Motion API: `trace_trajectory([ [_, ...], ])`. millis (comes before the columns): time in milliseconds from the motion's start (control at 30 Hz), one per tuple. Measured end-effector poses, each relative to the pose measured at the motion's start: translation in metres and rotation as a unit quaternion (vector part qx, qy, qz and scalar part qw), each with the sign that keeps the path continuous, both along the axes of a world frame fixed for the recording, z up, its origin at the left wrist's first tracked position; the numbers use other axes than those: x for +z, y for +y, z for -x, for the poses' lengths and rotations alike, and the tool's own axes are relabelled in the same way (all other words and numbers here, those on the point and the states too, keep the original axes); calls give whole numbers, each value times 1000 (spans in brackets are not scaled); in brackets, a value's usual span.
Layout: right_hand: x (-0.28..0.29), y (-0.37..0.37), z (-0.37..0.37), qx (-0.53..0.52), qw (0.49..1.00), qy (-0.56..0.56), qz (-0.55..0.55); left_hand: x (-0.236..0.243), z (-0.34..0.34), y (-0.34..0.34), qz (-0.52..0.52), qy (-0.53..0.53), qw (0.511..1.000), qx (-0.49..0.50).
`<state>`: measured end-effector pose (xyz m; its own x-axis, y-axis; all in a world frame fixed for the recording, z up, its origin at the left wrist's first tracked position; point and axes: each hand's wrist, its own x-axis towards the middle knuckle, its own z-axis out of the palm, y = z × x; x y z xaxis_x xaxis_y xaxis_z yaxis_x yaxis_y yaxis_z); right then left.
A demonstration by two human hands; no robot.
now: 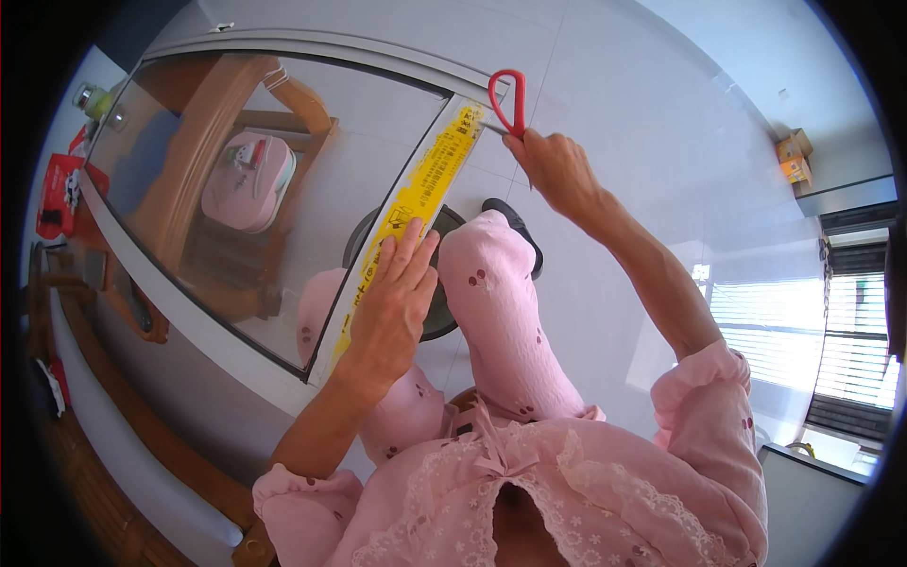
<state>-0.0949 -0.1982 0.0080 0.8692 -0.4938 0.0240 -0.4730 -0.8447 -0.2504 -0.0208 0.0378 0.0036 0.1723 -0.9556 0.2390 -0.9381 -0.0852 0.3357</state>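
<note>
My left hand point(402, 288) lies with outstretched fingers on a long yellow printed strip point(433, 167), which runs along the white frame strip at the edge of a glass panel point(162, 111). My right hand point(550, 165) is closed on red-handled scissors point(508, 102) at the upper end of the yellow strip; a metal blade reaches to the frame there, and one red loop rises above my fingers. Through the glass show a wooden chair point(316, 135) and a pink padded case point(248, 194).
My pink-clad legs point(491, 312) are under the panel's right edge, beside a dark round object point(444, 317). At left are a red bag point(57, 194) and wooden furniture point(80, 350). Cardboard boxes point(794, 156) stand far right, near a window with blinds point(850, 350).
</note>
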Motion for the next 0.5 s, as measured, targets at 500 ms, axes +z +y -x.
trace_trajectory([
  [500, -11, 6, 3, 11, 1000, -20, 4, -2, -1, -1, 9, 10, 1000, -1],
])
